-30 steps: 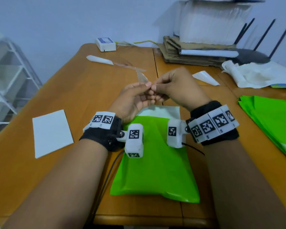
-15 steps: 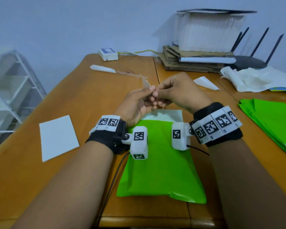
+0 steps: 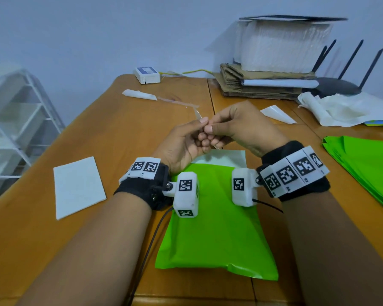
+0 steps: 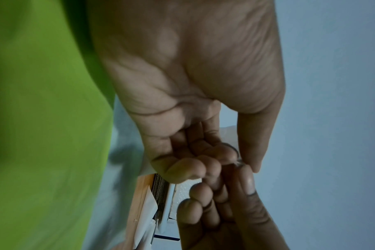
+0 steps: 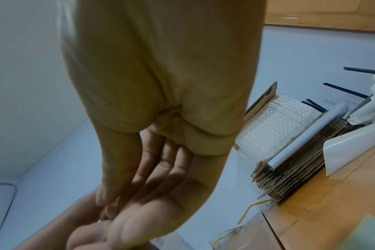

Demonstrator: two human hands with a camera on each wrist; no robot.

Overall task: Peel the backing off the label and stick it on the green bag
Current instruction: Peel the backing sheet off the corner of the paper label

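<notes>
Green plastic, the green bag [image 3: 217, 224] lies flat on the wooden table [image 3: 42, 239], nearest the person. Just beyond its far edge, raised above it, the left hand [image 3: 181, 146] and right hand [image 3: 241, 129] meet fingertip to fingertip, both pinching a thin pale label [image 3: 198, 114]. Left of the bag lies a white sheet [image 3: 77, 186]; far beyond it, stacked cardboard [image 3: 259, 87].

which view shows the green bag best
The head view: the whole green bag lies flat on the table, below both hands, with no label stuck on it. The left wrist view shows only a blurred green expanse. The right wrist view catches a blurred greenish corner at most.
</notes>
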